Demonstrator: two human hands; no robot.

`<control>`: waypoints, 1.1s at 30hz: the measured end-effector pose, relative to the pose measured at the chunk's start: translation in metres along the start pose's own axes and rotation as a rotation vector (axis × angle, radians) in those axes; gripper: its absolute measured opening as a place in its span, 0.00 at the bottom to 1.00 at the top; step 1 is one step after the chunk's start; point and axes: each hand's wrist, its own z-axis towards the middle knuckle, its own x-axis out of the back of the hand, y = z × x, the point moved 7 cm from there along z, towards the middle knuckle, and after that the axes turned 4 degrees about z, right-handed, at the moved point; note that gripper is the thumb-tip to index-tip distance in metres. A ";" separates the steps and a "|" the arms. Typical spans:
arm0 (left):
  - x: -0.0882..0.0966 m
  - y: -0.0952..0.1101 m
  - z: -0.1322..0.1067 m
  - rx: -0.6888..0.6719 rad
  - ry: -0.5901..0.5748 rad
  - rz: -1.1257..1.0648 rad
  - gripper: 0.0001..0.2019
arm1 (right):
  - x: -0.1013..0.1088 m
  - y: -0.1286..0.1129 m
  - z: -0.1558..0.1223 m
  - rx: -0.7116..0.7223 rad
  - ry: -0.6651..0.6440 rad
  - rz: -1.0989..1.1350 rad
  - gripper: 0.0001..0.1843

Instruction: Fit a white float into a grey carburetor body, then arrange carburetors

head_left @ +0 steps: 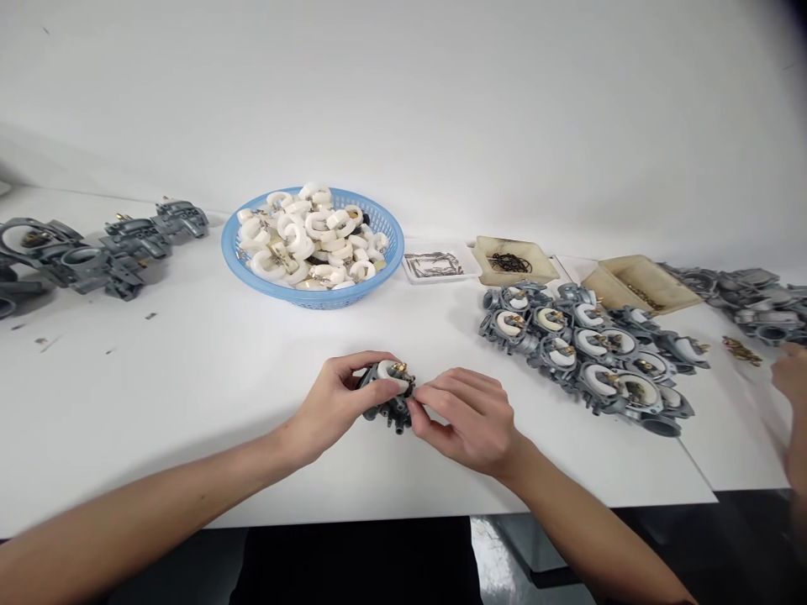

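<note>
- Here, the big white table (189,403) holds everything, and the work happens near its front edge, close to the person.
- On the right, many ringed gray parts (593,353) lie packed side by side, likely to keep them apart from the rest.
- The blue basket (391,244) sits at the back middle, heaped with white rings (303,235), easy to reach.
- At the far left, bare gray parts (94,248) lie in a loose pile.
- 2 tan trays stand behind the packed parts: the near tray (523,280) holds thin dark loops, and the far tray (605,290) holds small gold bits.
- 1 flat white tray (413,277) beside them holds dark wire loops.
- The left hand (334,403) curls tight around the held part, likely to keep it steady.
- The right hand (470,420) pinches its side, fingertips close together; I cannot tell if a tiny piece sits between them.
- Another person's hand (791,374) shows at the right edge.
- The held part (391,395) is at the front middle, between both hands.
</note>
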 end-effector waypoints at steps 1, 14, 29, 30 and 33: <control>-0.001 -0.001 0.000 0.002 -0.009 -0.010 0.14 | 0.002 0.001 0.002 -0.017 0.021 0.038 0.10; 0.008 0.017 -0.015 -0.310 0.115 0.197 0.16 | 0.004 0.017 0.002 -0.288 0.118 0.508 0.19; 0.008 0.016 -0.014 -0.240 0.121 0.126 0.17 | 0.008 0.015 0.007 -0.255 0.118 0.466 0.15; 0.008 0.016 -0.014 -0.233 0.125 0.129 0.17 | 0.009 0.014 0.008 -0.236 0.114 0.442 0.14; 0.007 0.015 -0.013 -0.207 0.113 0.125 0.17 | 0.013 0.008 0.009 -0.119 0.100 0.297 0.15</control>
